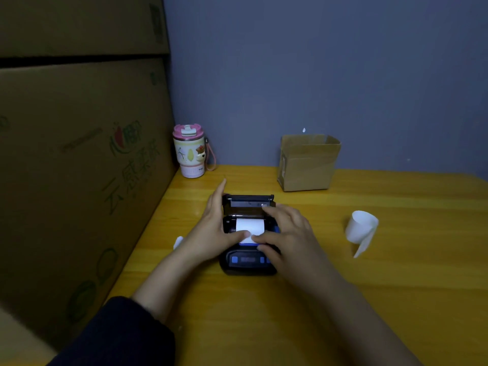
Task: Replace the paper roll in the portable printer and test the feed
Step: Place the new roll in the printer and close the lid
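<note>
A small black portable printer with blue buttons sits on the yellow wooden table, its lid tipped open at the back. A white paper roll lies in the open bay. My left hand rests against the printer's left side, its thumb pressing on the paper's front edge. My right hand covers the printer's right side, thumb and fingers pinching the same loose paper end. A second, loosely unwound white paper roll stands on the table to the right.
Large cardboard boxes wall off the left side. A pink-lidded tumbler stands in the back left corner and a small open cardboard box stands behind the printer. A small white scrap lies left of my left wrist.
</note>
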